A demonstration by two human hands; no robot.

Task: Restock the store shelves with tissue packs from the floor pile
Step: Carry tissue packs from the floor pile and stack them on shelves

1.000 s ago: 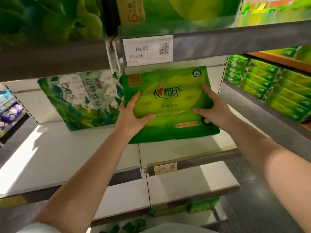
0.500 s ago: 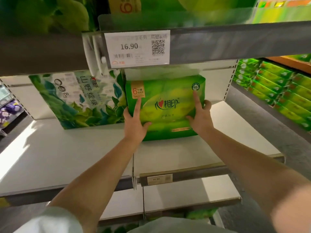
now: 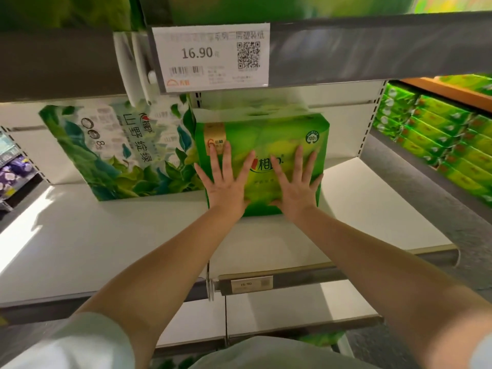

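Observation:
A bright green tissue pack (image 3: 266, 137) stands upright at the back of the white middle shelf (image 3: 372, 203), against the rear panel. My left hand (image 3: 226, 182) lies flat on its front face with the fingers spread and straight. My right hand (image 3: 295, 182) presses the same face beside it, fingers also spread. Immediately left of the pack leans a larger white and green leaf-print tissue pack (image 3: 119, 153), tilted and touching it.
The grey shelf edge above carries a 16.90 price tag (image 3: 210, 57), close over the pack. Stacks of green tissue boxes (image 3: 439, 139) fill the shelving at the right. Purple packs (image 3: 13, 177) sit at the far left. Lower shelves (image 3: 292, 302) jut out below my arms.
The green pack has gone from held in the air to standing at the back of the shelf. Both hands shifted from gripping its sides to lying flat on its front.

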